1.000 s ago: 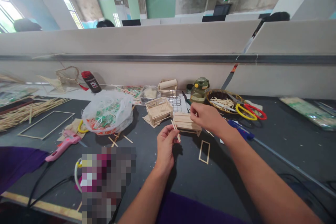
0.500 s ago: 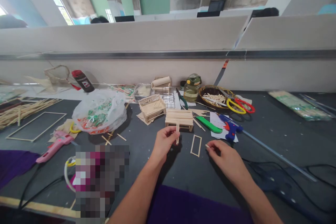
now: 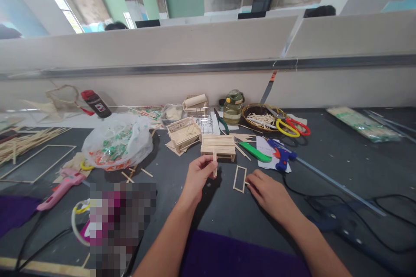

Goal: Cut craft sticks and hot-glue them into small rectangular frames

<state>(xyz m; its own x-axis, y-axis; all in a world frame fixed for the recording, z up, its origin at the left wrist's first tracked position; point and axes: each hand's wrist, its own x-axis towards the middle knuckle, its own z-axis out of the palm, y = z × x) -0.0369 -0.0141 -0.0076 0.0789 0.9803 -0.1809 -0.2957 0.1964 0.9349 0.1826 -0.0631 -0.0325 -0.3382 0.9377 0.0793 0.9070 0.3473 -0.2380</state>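
Note:
Pinched in my left hand (image 3: 199,178) is a pair of thin wooden sticks (image 3: 215,165), held upright in front of a small slatted wooden table model (image 3: 218,146). My right hand (image 3: 268,192) has its fingers closed on a short wooden stick (image 3: 247,183), whose end shows beside the right side of a small rectangular stick frame (image 3: 239,179). That frame lies flat on the dark tabletop between my hands. Whether the short stick touches it I cannot tell.
A green utility knife (image 3: 256,151) and a blue glue gun (image 3: 283,156) lie at the right. Behind stand a wicker basket (image 3: 248,126) with scissors, a bottle (image 3: 232,110) and a small wooden bench model (image 3: 185,134). A plastic bag (image 3: 143,136) and pink glue gun (image 3: 63,186) are left.
My right hand has moved left and lowered, bringing the short stick beside the frame. My left hand keeps its pair of sticks. The whole view has shifted slightly.

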